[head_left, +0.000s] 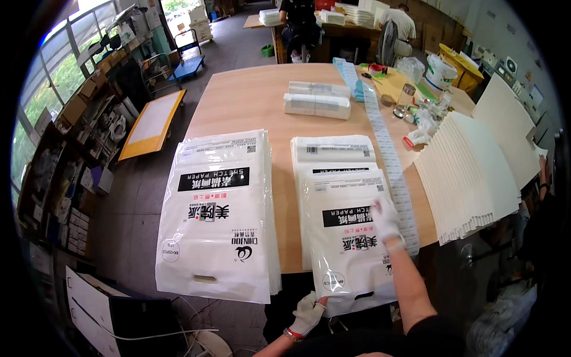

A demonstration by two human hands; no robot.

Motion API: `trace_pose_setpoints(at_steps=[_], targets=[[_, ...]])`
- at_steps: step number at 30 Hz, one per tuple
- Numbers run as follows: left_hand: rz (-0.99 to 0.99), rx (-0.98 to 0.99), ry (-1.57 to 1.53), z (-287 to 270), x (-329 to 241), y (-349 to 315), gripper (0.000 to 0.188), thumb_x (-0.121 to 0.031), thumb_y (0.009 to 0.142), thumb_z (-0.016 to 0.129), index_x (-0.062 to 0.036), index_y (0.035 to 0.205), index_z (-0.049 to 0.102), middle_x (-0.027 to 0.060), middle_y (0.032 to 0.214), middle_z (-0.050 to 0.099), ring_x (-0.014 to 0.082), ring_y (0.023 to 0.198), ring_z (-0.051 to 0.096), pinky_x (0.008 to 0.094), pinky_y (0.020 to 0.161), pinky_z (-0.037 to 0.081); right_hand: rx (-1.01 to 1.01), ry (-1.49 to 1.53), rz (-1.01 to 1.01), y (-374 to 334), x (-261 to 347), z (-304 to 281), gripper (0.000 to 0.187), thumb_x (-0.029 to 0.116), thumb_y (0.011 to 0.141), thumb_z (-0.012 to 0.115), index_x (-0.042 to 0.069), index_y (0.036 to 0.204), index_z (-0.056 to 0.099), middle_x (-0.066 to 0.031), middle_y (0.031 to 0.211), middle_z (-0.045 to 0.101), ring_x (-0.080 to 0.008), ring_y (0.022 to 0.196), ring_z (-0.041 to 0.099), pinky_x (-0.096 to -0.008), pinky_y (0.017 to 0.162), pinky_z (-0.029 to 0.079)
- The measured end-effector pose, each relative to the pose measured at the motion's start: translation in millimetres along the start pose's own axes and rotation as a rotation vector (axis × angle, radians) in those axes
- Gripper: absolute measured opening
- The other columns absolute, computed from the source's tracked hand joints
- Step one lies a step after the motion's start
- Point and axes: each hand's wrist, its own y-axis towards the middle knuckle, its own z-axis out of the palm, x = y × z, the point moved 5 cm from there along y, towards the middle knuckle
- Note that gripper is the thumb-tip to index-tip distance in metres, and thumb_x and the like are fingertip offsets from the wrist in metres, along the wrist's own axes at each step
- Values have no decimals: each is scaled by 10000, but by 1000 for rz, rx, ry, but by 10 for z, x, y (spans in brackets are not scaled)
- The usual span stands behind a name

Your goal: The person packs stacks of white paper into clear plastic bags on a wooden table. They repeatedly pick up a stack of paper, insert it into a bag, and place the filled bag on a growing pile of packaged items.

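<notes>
Nearest me lies a white, glossy plastic bag of paper [351,262] with black and red print and a cut-out handle. It overlaps a stack of similar bags [301,196] and hangs over the table's near edge. My left hand [308,312], in a white knit glove, pinches its lower left corner. On the bag's right side, my gloved right hand [386,221] rests with its fingers stretched out, slightly blurred. To the left, a taller pile of the same printed bags [217,238] lies with its handle end toward me.
A long strip of labels [386,140] runs down the wooden table [238,101]. Behind are wrapped white bundles [317,106]. At right stand a glass jar [404,98], a white bucket [440,71] and fanned white sheets [470,172], with another person's hand [542,166] beyond.
</notes>
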Motion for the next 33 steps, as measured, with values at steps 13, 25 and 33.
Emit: trace_pose_setpoints(at_steps=[13, 25, 33], targets=[[900, -723, 545, -1685, -1269, -461, 189, -146, 803, 625, -47, 962, 600, 93, 819, 612, 253, 712, 612, 322, 591, 502, 263, 1038, 216, -1278, 594, 399, 165, 72, 887, 468, 4, 978, 588, 4, 872, 585, -82, 719, 525, -239, 610, 441], [-170, -1087, 258, -3996, 946, -151, 302, -262, 896, 516, -13, 1065, 530, 144, 997, 574, 185, 877, 552, 304, 747, 460, 645, 227, -189, -947, 2350, 930, 465, 485, 802, 502, 28, 857, 566, -163, 775, 619, -313, 756, 597, -377, 696, 448], [239, -1290, -402, -2605, 1772, -770, 249, -157, 887, 478, -53, 1112, 484, 127, 1026, 540, 226, 860, 544, 325, 748, 460, -34, 40, -434, -878, 586, -1273, 80, 128, 762, 586, 55, 751, 616, -121, 697, 598, -250, 665, 592, -338, 601, 474]])
